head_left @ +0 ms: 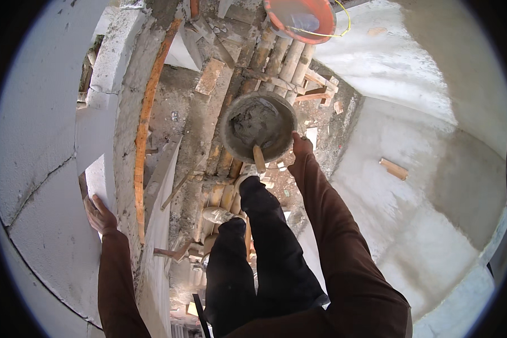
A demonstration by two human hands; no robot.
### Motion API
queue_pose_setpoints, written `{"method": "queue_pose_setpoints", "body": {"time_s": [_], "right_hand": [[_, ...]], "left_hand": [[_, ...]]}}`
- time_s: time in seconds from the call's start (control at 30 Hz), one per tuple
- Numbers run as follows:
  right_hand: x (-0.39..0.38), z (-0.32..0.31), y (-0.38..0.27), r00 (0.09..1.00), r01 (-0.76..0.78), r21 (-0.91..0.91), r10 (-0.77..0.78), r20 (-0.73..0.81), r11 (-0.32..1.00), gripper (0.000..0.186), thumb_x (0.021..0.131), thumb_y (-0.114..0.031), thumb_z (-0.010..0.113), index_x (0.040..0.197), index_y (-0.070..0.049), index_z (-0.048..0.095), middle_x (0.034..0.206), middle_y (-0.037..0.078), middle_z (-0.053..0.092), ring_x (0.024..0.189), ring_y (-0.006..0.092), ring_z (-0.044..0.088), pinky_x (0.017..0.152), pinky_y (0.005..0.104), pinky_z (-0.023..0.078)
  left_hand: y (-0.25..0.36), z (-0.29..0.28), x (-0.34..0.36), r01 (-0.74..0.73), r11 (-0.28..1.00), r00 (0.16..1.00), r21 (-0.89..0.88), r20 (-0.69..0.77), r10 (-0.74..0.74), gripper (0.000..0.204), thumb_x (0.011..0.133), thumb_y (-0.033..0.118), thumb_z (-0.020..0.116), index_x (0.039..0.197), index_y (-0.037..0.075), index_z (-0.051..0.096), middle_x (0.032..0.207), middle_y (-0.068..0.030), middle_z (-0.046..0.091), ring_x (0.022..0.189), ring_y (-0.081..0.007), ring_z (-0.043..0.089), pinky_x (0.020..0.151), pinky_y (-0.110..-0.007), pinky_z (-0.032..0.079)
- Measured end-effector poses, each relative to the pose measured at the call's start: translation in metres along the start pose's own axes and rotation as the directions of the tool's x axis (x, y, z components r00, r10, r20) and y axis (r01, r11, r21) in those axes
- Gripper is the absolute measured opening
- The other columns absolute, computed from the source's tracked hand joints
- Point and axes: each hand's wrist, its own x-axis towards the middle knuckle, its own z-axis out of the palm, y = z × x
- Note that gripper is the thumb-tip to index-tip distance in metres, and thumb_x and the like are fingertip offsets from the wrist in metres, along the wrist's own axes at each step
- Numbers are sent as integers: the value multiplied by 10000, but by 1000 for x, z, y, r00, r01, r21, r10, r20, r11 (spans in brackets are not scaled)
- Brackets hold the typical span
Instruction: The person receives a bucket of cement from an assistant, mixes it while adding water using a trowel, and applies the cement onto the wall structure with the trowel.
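My left hand [100, 215] lies against the edge of a pale block wall [48, 219] on the left, fingers stretched out and holding nothing. With its fingers closed on the rim, my right hand [302, 147] grips a round mortar bucket [290, 119] in front of my legs. Wet grey mortar [256, 121] partly fills this bucket. A tool with a wooden handle [258, 159] sticks out over the near rim; its working end is hidden in the mortar.
My feet stand on a platform of round poles [290, 62]. An orange bucket [307, 17] with a yellow handle is at the far end. A curved wooden board [146, 121] runs beside the left wall. Plastered walls [400, 146] close the right side, with rubble far below.
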Motion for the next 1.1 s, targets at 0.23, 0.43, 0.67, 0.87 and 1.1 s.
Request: {"method": "queue_pose_setpoints", "body": {"time_s": [0.23, 0.43, 0.67, 0.87, 1.1], "right_hand": [[-117, 9, -126, 946, -233, 514, 69, 318, 826, 365, 968, -403, 571, 783, -95, 508, 604, -1, 408, 463, 141, 418, 419, 334, 369], [-103, -13, -157, 952, -223, 569, 52, 301, 792, 355, 970, -401, 568, 783, -109, 495, 621, -10, 406, 497, 131, 406, 458, 334, 399], [-56, -39, -115, 921, -297, 595, 58, 386, 747, 393, 976, -467, 550, 825, -106, 509, 660, -6, 469, 547, 147, 473, 526, 333, 436], [5, -90, -139, 830, 536, -208, -556, -46, 818, 282, 921, -291, 651, 956, -13, 631, 848, 148, 656, 762, 263, 663, 689, 381, 524], [132, -50, -391, 426, 644, -765, -827, 367, -8, 493, 906, -33, 481, 1341, -261, 517, 1219, 117, 563, 1032, 326, 652, 851, 439, 545]], "left_hand": [[-23, -22, 1, 46, 998, 999, 45, 24, -47, 649, 1009, 495, 364, 1305, -59, 530, 1292, -264, 570, 1215, -427, 513, 1034, -458, 388], [-39, -11, 5, 76, 994, 995, 82, 59, -81, 708, 1008, 513, 356, 1321, -105, 505, 1356, -296, 519, 1280, -432, 470, 1090, -442, 347], [-58, -3, -1, 69, 992, 997, 105, 26, -72, 773, 1000, 552, 351, 1341, -131, 474, 1405, -305, 473, 1321, -434, 435, 1128, -451, 309], [-86, -19, -5, 57, 992, 998, 109, 11, -59, 704, 1011, 503, 350, 1361, -97, 464, 1373, -309, 495, 1276, -453, 462, 1077, -470, 346], [-67, -10, -3, 61, 998, 997, -30, 57, -60, 679, 1024, 444, 330, 1366, -133, 437, 1405, -316, 463, 1312, -438, 437, 1103, -449, 325]]}}
